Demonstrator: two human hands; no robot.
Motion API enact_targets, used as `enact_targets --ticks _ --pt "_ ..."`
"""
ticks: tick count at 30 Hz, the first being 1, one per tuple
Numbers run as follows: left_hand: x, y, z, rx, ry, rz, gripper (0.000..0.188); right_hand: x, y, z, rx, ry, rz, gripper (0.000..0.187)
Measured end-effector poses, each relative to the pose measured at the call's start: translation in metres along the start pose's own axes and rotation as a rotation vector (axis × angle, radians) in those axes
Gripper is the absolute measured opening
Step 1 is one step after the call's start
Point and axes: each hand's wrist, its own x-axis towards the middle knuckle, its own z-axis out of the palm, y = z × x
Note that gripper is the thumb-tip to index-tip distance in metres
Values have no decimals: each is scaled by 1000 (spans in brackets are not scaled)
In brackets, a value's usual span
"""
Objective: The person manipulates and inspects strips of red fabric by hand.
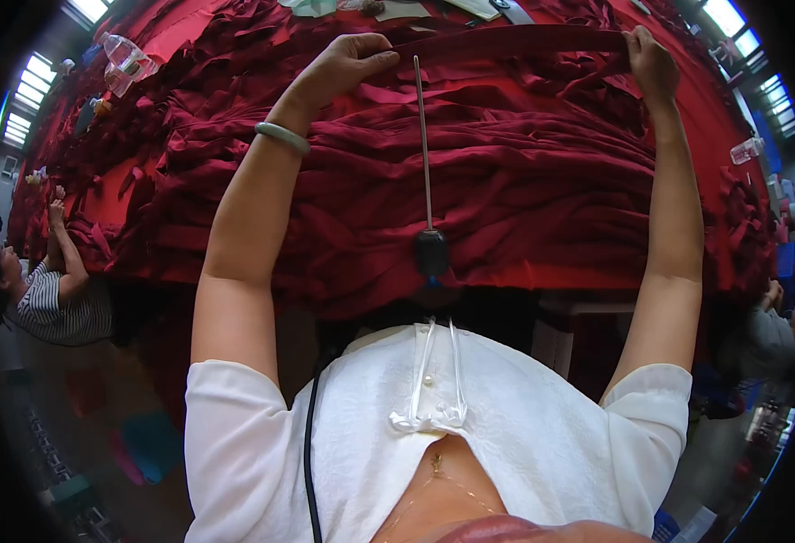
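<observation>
I see my left hand (pixel 348 63) and my right hand (pixel 649 63) stretched far out over the table, each pinching one end of a dark red fabric strip (pixel 506 41) pulled taut between them. The strip lies across the far side of a big heap of red cloth pieces (pixel 506 181). A green bangle (pixel 282 138) circles my left wrist. A thin metal rod (pixel 424 136) crosses the heap, and a clear plastic bottle (pixel 126 59) lies at the far left.

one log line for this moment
left hand: pinching cloth strip | right hand: gripping the strip's other end | strip: stretched taut over heaped dark red cloth
</observation>
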Motion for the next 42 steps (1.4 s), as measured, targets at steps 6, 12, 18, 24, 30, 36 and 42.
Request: enact_targets --ticks 6,12,18,24,30,36,42 --pt "-9 -10 -11 100 90 -109 18 -18 125 -2 -443 -248 360 29" --pt "2 -6 17 -4 47 -160 20 -29 -37 66 425 -67 -153 51" --pt "-1 12 32 -69 22 4 19 -38 -227 36 1446 -735 -168 31" --pt "-18 1 28 -43 57 -149 18 0 -163 41 785 -288 -162 27" --pt "-4 -1 59 -347 162 -147 18 16 -103 59 -1 288 33 20" --pt "-17 -9 67 -820 462 -395 23 -48 -219 35 939 -192 64 33" --pt "-16 -11 79 -491 250 -101 19 -85 -249 48 1178 149 -195 27"
